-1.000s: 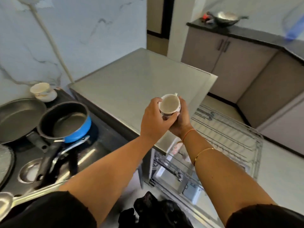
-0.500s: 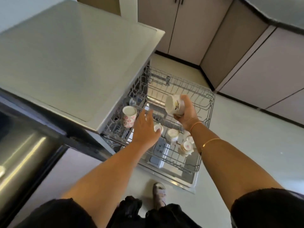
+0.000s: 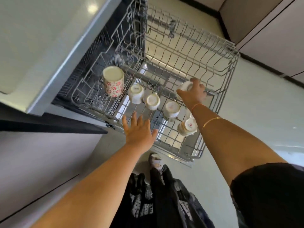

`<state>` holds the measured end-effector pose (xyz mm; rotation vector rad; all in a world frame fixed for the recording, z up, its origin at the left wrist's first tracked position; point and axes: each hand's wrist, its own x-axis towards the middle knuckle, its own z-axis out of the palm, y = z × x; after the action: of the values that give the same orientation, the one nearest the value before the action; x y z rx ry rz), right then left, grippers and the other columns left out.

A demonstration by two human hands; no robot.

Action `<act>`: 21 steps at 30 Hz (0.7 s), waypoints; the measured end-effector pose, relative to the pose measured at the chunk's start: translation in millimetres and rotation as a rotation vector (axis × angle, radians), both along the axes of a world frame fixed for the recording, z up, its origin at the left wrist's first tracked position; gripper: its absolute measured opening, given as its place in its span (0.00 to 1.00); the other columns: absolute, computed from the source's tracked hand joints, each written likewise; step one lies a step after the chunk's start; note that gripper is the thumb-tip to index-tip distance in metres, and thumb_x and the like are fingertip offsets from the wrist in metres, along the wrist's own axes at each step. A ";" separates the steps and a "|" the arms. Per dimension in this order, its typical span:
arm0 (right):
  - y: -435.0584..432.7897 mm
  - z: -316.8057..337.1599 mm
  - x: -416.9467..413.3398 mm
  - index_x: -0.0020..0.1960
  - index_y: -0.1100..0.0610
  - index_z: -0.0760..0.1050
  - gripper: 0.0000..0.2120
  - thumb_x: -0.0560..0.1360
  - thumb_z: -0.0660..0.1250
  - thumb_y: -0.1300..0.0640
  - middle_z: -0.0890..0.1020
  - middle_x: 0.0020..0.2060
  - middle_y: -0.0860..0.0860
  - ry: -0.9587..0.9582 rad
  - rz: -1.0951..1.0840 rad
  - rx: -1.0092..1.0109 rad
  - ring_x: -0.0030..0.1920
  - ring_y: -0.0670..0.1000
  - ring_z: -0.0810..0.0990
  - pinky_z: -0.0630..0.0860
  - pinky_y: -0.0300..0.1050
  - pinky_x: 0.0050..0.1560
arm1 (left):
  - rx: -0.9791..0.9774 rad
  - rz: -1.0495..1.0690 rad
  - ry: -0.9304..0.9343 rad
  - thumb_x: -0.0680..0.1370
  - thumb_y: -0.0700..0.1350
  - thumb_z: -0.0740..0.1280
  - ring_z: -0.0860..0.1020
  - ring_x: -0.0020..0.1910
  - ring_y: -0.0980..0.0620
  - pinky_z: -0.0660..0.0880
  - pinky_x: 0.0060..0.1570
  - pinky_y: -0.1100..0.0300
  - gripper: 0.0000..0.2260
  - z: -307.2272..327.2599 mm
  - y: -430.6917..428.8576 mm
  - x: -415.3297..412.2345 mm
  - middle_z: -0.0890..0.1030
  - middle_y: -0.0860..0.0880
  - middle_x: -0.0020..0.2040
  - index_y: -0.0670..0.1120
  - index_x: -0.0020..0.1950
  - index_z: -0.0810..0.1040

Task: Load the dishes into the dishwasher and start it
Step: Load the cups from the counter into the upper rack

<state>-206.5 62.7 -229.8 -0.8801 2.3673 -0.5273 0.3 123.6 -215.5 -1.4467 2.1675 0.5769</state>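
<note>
I see my right hand (image 3: 192, 93), arm outstretched, fingers curled round a white cup (image 3: 185, 86) at the three o'clock side of the rack (image 3: 230, 66). My left hand (image 3: 138, 131) hovers flat, fingers spread and empty, at its seven o'clock edge.

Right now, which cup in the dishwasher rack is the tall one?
The cylindrical red-flowered mug at the grey wire rack's left end; the others are short white teacups.
</note>
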 end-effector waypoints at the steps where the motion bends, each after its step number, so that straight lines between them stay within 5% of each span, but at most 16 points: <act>1: -3.1 -4.9 0.3 0.68 0.51 0.64 0.30 0.70 0.71 0.50 0.67 0.65 0.57 0.010 0.018 0.015 0.64 0.60 0.66 0.67 0.51 0.60 | -0.011 -0.028 -0.019 0.80 0.62 0.44 0.38 0.76 0.44 0.29 0.65 0.37 0.28 0.1 1.4 0.7 0.50 0.48 0.78 0.51 0.76 0.55; 9: -10.7 -22.1 5.4 0.70 0.51 0.62 0.34 0.69 0.73 0.48 0.65 0.68 0.57 0.056 0.244 0.161 0.67 0.63 0.63 0.68 0.59 0.64 | -0.012 -0.079 -0.064 0.79 0.63 0.44 0.35 0.75 0.41 0.28 0.62 0.33 0.28 2.5 3.4 0.8 0.49 0.47 0.78 0.51 0.76 0.54; 14: -17.0 -26.0 6.4 0.73 0.49 0.61 0.29 0.75 0.65 0.45 0.63 0.69 0.58 0.114 0.376 0.261 0.69 0.64 0.61 0.66 0.61 0.65 | -0.027 -0.079 -0.061 0.79 0.64 0.43 0.36 0.75 0.41 0.29 0.62 0.32 0.29 1.2 3.7 1.3 0.49 0.46 0.78 0.51 0.76 0.54; 21: -12.7 -25.4 12.6 0.74 0.49 0.55 0.30 0.76 0.64 0.47 0.59 0.71 0.60 0.120 0.329 0.276 0.69 0.65 0.61 0.67 0.61 0.64 | -0.005 -0.069 -0.069 0.79 0.64 0.45 0.35 0.75 0.40 0.30 0.62 0.32 0.29 3.7 2.2 0.4 0.48 0.45 0.78 0.51 0.76 0.54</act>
<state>-193.9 50.0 -255.3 -1.1635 2.2619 -0.0163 0.7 125.8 -211.8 -1.3685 2.1570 0.4913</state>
